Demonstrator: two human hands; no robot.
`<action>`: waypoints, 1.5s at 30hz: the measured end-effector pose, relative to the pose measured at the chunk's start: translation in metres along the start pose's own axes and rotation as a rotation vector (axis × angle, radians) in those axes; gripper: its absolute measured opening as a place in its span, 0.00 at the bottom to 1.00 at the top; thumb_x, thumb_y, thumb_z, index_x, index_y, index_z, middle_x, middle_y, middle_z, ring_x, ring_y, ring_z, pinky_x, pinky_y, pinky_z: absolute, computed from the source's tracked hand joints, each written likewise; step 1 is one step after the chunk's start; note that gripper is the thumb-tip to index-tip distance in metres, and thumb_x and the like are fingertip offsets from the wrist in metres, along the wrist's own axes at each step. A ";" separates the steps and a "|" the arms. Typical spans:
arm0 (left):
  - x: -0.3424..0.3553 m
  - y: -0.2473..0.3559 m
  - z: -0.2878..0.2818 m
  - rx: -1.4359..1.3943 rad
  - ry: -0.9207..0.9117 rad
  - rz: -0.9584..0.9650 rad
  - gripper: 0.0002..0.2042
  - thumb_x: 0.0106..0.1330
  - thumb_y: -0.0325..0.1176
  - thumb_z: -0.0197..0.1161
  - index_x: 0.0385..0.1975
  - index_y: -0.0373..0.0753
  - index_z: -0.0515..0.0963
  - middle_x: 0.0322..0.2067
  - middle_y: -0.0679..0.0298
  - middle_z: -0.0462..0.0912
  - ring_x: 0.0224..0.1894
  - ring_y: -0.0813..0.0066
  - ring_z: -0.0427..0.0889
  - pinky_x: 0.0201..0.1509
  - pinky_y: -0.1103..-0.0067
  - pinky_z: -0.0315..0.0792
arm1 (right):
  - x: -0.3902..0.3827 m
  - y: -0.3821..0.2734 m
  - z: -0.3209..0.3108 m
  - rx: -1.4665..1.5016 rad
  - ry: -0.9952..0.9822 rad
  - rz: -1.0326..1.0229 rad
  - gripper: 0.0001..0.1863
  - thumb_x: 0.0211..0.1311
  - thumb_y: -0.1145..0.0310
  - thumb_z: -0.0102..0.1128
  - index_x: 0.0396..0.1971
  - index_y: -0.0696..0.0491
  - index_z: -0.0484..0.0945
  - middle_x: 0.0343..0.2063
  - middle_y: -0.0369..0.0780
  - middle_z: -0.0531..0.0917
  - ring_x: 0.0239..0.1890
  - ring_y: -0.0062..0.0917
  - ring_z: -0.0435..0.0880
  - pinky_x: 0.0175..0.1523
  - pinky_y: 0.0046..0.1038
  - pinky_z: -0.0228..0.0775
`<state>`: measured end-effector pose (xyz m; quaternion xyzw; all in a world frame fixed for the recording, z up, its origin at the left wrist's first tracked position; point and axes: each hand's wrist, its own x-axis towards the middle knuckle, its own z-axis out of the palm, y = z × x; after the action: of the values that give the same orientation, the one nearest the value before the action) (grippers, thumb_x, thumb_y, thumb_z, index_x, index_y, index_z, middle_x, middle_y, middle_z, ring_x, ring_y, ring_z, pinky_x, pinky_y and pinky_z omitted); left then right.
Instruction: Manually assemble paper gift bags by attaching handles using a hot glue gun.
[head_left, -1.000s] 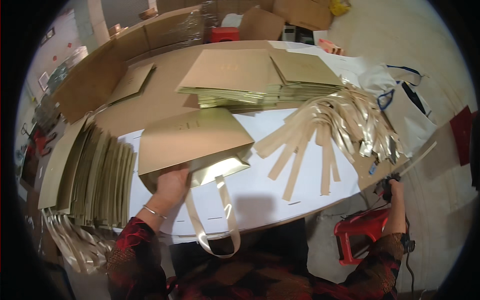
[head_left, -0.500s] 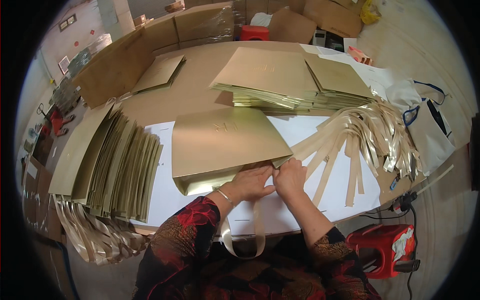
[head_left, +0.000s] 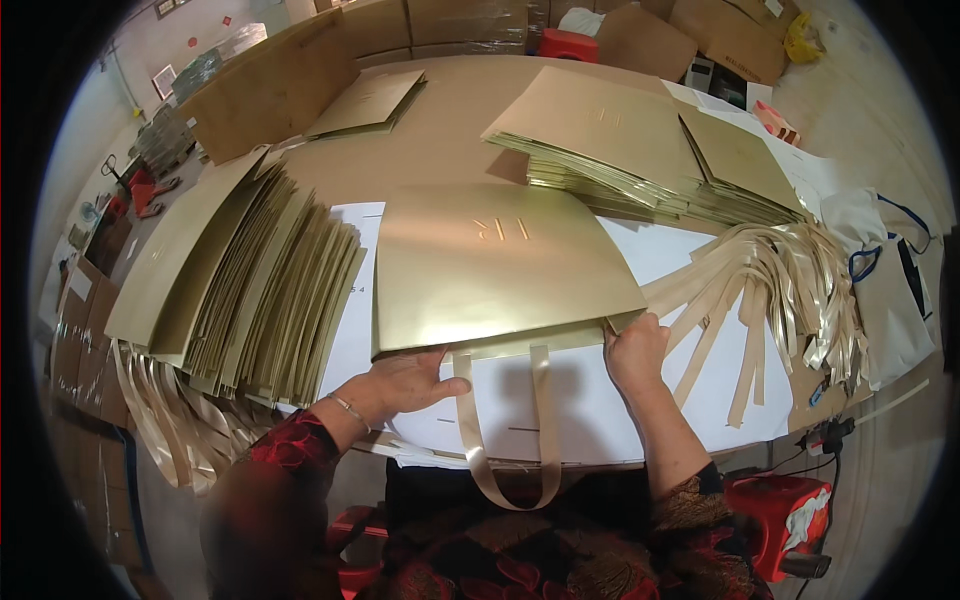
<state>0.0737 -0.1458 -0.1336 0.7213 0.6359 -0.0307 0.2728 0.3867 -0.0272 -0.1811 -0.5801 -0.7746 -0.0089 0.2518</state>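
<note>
A gold paper bag lies before me on white sheets, its mouth edge toward me. From that edge a satin ribbon handle hangs in a loop over the table's front edge. My right hand is closed on the bag's near right corner. At the near left edge is my left hand, its thumb stretched out to the ribbon; its fingers reach under the bag, their tips hidden.
Gold bags stand packed at the left, ribbons hanging below. Flat gold bags are stacked at the back right, with loose ribbons nearer. A brown carton stands back left, a red stool lower right.
My left hand has moved left along the mouth edge, away from my right hand. The near side of the bag has flattened, and both ribbon strands now show.
</note>
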 end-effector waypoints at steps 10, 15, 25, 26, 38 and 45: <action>0.089 0.115 0.025 -0.123 0.149 0.367 0.46 0.62 0.62 0.54 0.69 0.31 0.50 0.69 0.48 0.57 0.71 0.58 0.57 0.72 0.66 0.52 | 0.006 -0.005 -0.001 -0.021 -0.042 -0.063 0.07 0.54 0.71 0.59 0.33 0.54 0.80 0.33 0.42 0.79 0.38 0.39 0.76 0.41 0.43 0.61; 0.018 0.046 0.006 -0.105 -0.049 0.060 0.43 0.62 0.64 0.53 0.72 0.46 0.48 0.66 0.49 0.63 0.67 0.56 0.63 0.67 0.66 0.62 | -0.001 0.007 0.006 0.046 0.022 -0.064 0.08 0.52 0.72 0.59 0.33 0.54 0.80 0.31 0.44 0.79 0.34 0.43 0.76 0.38 0.45 0.61; -0.025 0.065 -0.030 0.278 0.039 -0.068 0.45 0.61 0.66 0.53 0.58 0.21 0.64 0.55 0.39 0.73 0.53 0.48 0.78 0.58 0.64 0.71 | 0.004 -0.002 -0.067 0.186 -0.330 0.034 0.12 0.54 0.65 0.62 0.35 0.56 0.81 0.33 0.47 0.81 0.43 0.44 0.78 0.47 0.42 0.68; -0.020 0.083 -0.039 0.149 0.041 -0.107 0.40 0.62 0.63 0.54 0.55 0.24 0.69 0.53 0.38 0.74 0.52 0.49 0.79 0.58 0.64 0.70 | 0.001 0.008 -0.084 0.349 -0.344 0.106 0.13 0.54 0.65 0.63 0.37 0.55 0.81 0.36 0.47 0.81 0.45 0.44 0.78 0.49 0.40 0.69; 0.067 0.137 0.006 -1.481 0.760 0.070 0.14 0.61 0.33 0.60 0.45 0.38 0.75 0.42 0.63 0.79 0.47 0.73 0.78 0.50 0.73 0.72 | -0.083 0.100 -0.113 0.169 -0.294 -0.225 0.11 0.55 0.72 0.60 0.38 0.47 0.83 0.41 0.39 0.78 0.49 0.36 0.74 0.53 0.38 0.66; -0.052 0.127 -0.047 -1.003 0.885 0.198 0.07 0.52 0.22 0.55 0.30 0.29 0.75 0.28 0.66 0.78 0.30 0.79 0.73 0.34 0.76 0.70 | -0.067 0.109 -0.109 0.298 -0.078 -0.243 0.05 0.59 0.68 0.59 0.33 0.51 0.79 0.36 0.38 0.79 0.44 0.35 0.75 0.52 0.38 0.65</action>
<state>0.1679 -0.1774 -0.0283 0.5067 0.5560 0.5917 0.2899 0.5403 -0.0845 -0.1428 -0.4385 -0.8408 0.0983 0.3017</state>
